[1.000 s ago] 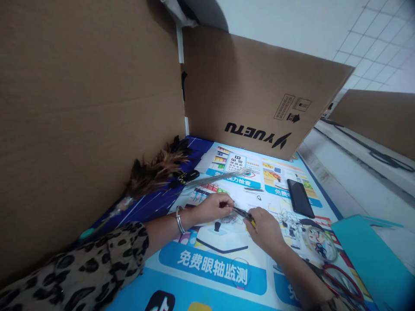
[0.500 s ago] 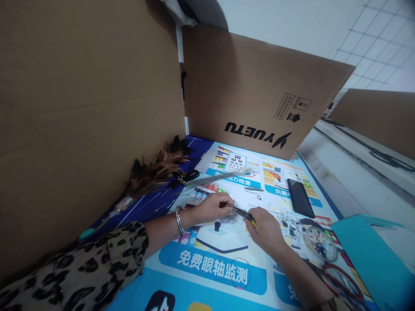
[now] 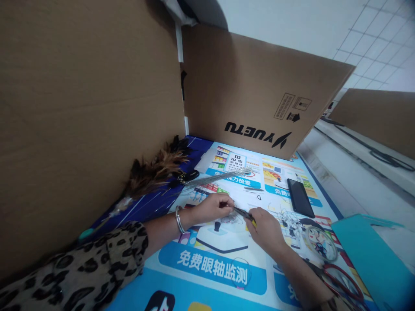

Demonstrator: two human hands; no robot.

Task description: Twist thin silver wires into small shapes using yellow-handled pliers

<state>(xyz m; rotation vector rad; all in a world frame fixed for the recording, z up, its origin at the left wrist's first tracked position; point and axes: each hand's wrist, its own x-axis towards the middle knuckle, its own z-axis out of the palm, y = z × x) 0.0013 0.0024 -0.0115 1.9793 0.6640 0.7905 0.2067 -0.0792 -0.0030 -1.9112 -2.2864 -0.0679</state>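
My right hand (image 3: pixel 266 228) is closed around a pair of pliers (image 3: pixel 243 212) with a bit of yellow on the handle. The jaws point left and reach the fingertips of my left hand (image 3: pixel 215 208). Those fingers are pinched together on something too small to make out, perhaps thin wire. Beneath the pliers' jaws, fine looped wire lies on the printed table cover (image 3: pixel 223 242). Beyond my hands is a bundle of thin straight wires (image 3: pixel 223 175). A small dark loop (image 3: pixel 259 197) lies near it.
Cardboard walls (image 3: pixel 253 86) stand at the left and back. Brown feathers (image 3: pixel 158 166) and a black key fob (image 3: pixel 189 176) lie left. To the right are a black phone (image 3: pixel 301 198), a wire coil (image 3: pixel 320 244), red-handled scissors (image 3: pixel 345 276) and a turquoise folder (image 3: pixel 369 255).
Almost nothing differs. The pliers' jaws have shifted very slightly at my left fingertips; both hands keep their places.
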